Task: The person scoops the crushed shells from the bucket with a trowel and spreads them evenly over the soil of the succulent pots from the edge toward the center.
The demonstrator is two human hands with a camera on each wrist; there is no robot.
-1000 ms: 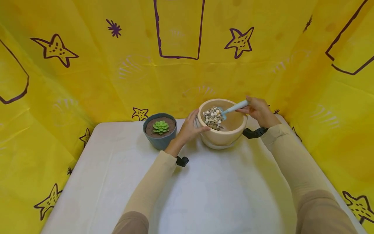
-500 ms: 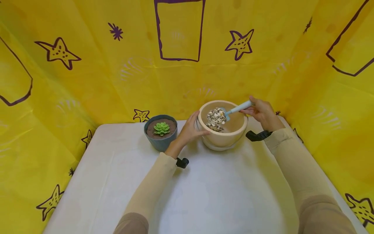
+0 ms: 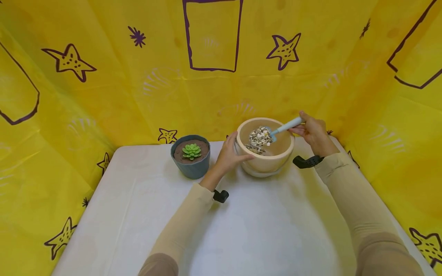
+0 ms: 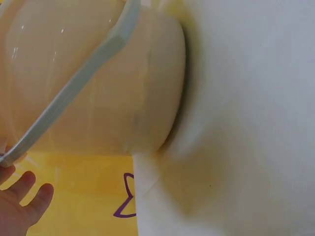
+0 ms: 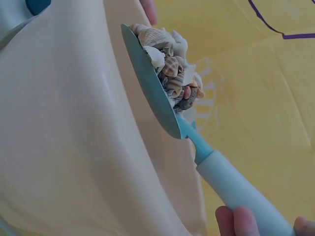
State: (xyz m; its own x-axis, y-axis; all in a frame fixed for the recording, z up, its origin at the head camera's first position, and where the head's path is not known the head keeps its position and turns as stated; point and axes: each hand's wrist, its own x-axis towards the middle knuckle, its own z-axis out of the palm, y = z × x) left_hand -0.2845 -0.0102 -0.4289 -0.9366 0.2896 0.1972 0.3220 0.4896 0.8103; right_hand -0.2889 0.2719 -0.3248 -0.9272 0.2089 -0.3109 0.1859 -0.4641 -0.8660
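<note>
Near side first: tan sleeves (image 3: 183, 214) reach in over the white bench (image 3: 241, 230), a black camera on each wrist, presumably hung low to see each hand's work. Left hand (image 3: 229, 155) is spread against the pot's left side, thumb along the near rim, not clenched – likely there to steady it. Right hand (image 3: 312, 130) grips the grip end of a small blue shovel (image 3: 285, 126), coming in from the pot's right, blade over the opening; that slant probably clears the rim while the loaded blade stays balanced. Pot (image 3: 264, 165) stands upright toward the back of the bench: cream, rounded, glossy, wide-mouthed, with a pale grey strap (image 4: 78, 78) slanting across its outside. Shovel has a pale, thick grip, a thin neck and a teal blade, piled with small shells (image 5: 174, 73) – white, grey and brown, some striped, some spiralled (more seem to lie inside the pot below the blade; depth can't be told). Left of the pot, well clear of the shovel, a grey-blue planter (image 3: 193, 168) holds a green succulent (image 3: 191, 151) in brown fill, maybe set aside for elbow room. Behind it all hangs yellow cloth (image 3: 221, 96) with purple starfish outlines.
</note>
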